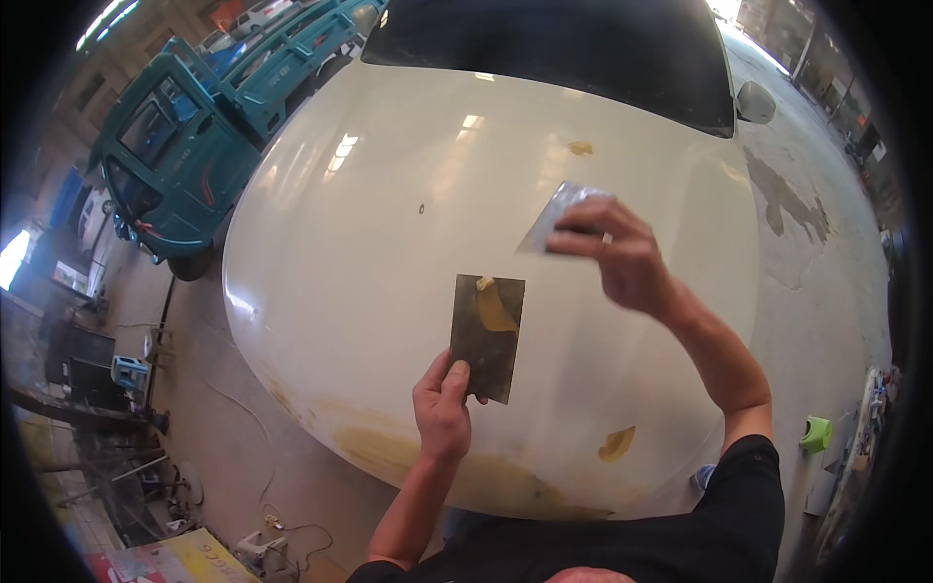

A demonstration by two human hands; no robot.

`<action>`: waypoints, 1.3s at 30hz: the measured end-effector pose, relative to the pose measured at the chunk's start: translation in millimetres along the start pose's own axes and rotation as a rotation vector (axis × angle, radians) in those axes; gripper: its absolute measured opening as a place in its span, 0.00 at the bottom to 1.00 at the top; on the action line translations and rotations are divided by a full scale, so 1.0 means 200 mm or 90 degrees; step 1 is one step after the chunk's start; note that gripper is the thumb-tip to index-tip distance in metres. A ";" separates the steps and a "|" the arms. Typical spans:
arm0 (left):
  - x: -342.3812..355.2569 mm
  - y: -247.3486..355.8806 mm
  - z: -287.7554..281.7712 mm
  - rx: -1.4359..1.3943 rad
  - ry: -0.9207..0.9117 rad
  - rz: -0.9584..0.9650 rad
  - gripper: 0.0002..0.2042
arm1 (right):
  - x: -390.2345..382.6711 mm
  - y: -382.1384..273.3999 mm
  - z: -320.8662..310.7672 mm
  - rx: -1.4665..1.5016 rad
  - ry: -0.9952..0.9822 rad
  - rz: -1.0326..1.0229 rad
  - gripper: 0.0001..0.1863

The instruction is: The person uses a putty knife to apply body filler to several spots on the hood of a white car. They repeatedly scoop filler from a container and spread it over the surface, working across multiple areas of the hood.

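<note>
Left hand [444, 413] pinches a dark plate [476, 352] by its lower left edge, over the middle of the hood [360, 253]; yellow putty [497, 311] lies on the plate's far end. Right hand [630, 257], blurred, pinches a silvery scraper [562, 204] over the hood's right half; whether it touches the hood cannot be told. A teal truck [180, 180] stands left of the hood, a dark windshield [554, 44] beyond it.

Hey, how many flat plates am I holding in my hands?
2: a dark plate in the left hand, and a shiny plate, partly covered by fingers, in the right hand.
</note>
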State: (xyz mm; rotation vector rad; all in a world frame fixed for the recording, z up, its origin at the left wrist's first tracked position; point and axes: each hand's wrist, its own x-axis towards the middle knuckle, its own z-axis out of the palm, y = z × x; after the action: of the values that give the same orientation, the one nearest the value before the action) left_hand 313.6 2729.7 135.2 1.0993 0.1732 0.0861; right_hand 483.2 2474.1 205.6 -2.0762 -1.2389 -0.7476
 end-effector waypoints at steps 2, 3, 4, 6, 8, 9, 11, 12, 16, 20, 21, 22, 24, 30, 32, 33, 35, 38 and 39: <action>0.01 -0.01 0.00 0.006 -0.011 0.000 0.17 | 0.03 -0.17 -0.01 -0.012 0.002 -0.038 0.25; 0.01 0.00 0.02 0.009 -0.019 0.001 0.17 | 0.03 -0.19 0.00 -0.033 -0.006 -0.042 0.25; 0.02 0.00 0.03 0.012 -0.025 0.002 0.17 | 0.03 -0.20 0.01 -0.054 -0.014 -0.046 0.26; 0.02 -0.01 0.04 0.021 -0.031 -0.001 0.17 | 0.00 -0.20 0.03 -0.082 -0.030 -0.052 0.26; 0.03 -0.02 0.06 0.020 -0.015 0.007 0.17 | -0.03 -0.17 0.05 -0.098 -0.047 -0.054 0.28; 0.03 -0.03 0.07 0.015 0.005 0.016 0.18 | -0.05 -0.17 0.06 -0.086 -0.053 -0.063 0.28; 0.04 -0.05 0.08 -0.008 0.038 0.032 0.17 | -0.11 -0.15 0.08 -0.067 -0.071 -0.077 0.28; 0.05 -0.04 0.07 -0.026 0.052 0.039 0.17 | -0.14 -0.12 0.07 -0.050 -0.090 -0.071 0.27; 0.07 0.05 -0.04 -0.044 0.109 0.086 0.11 | -0.20 0.25 0.03 -0.013 -0.030 0.093 0.26; -0.01 0.07 -0.10 -0.029 0.125 0.056 0.10 | -0.27 0.92 -0.03 -0.193 -0.037 0.299 0.26; -0.04 0.05 -0.12 -0.029 0.132 0.041 0.10 | -0.27 1.04 -0.02 -0.244 -0.059 0.315 0.26; -0.07 0.04 -0.14 -0.031 0.143 0.030 0.10 | -0.22 1.10 -0.01 -0.234 -0.070 0.330 0.26; -0.12 0.00 -0.17 -0.026 0.152 0.026 0.11 | -0.18 1.19 0.03 -0.213 -0.094 0.371 0.27; -0.21 -0.05 -0.29 -0.020 0.198 0.008 0.14 | -0.13 1.33 0.11 -0.233 -0.183 0.334 0.29; -0.22 -0.06 -0.30 -0.016 0.201 0.004 0.14 | -0.13 1.35 0.11 -0.212 -0.200 0.343 0.31; -0.22 -0.06 -0.30 -0.014 0.202 0.003 0.14 | -0.14 1.36 0.11 -0.198 -0.207 0.344 0.31; -0.22 -0.07 -0.32 -0.014 0.196 -0.002 0.14 | -0.16 1.37 0.11 -0.181 -0.207 0.331 0.32; -0.21 -0.05 -0.27 -0.034 0.221 -0.012 0.13 | -0.20 1.36 0.11 -0.191 -0.201 0.295 0.33; -0.21 -0.04 -0.25 -0.044 0.236 -0.017 0.12 | -0.21 1.36 0.10 -0.207 -0.208 0.285 0.33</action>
State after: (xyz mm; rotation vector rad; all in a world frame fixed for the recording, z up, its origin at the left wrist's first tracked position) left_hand 263.2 2763.1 110.7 1.0045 0.5131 0.2703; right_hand 713.7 2361.6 104.8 -2.7004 -0.7884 -0.4319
